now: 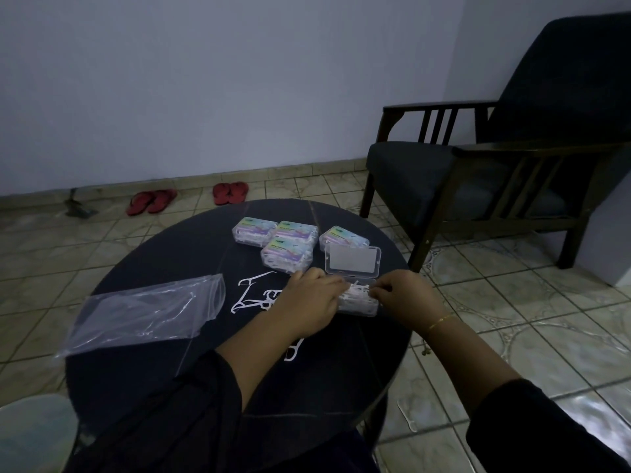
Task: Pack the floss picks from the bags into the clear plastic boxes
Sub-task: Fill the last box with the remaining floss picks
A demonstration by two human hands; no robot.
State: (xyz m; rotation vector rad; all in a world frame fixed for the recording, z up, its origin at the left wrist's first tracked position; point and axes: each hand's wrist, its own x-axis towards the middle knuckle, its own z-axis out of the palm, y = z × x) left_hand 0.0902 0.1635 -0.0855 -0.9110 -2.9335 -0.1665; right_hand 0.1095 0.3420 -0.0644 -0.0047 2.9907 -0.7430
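While both meet over the open clear box [358, 303], left hand [309, 303] and right hand [406, 295] pinching its floss picks [356, 291]

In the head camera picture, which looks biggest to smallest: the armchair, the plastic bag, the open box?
1. armchair
2. plastic bag
3. open box
The chair sits farther away yet looks biggest.
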